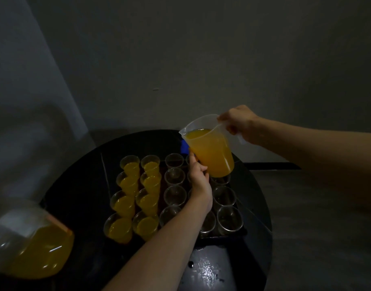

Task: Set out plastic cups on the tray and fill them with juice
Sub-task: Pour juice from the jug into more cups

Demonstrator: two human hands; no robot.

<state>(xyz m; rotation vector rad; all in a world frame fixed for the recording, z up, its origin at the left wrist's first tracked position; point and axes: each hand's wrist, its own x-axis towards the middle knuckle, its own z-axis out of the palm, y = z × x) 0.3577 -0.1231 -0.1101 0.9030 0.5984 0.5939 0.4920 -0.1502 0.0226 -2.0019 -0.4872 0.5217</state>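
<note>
Nearest, left of the left forearm, a large clear container (33, 244) of orange juice looks blurred. Under both hands, on the round black table (79, 196), a black tray (222, 237) holds juice-filled clear plastic cups (125, 203) to the left and empty clear plastic cups (175, 195) beneath the left wrist. Farther, the left hand (198, 175) lays nearly straight fingers on the side of a tilted clear plastic jug (209, 150) of juice, the right hand (239, 122) grips its handle, and a small blue object (184, 147) lies behind.

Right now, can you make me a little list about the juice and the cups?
jug: tilted, holds orange juice, above the tray
right hand: grips jug handle
left hand: touches jug's lower side
filled cups: two left columns, eight
empty cups: the rest, to the right
table: round, dark, wet patch near front
big juice container: lower left, blurred
</note>
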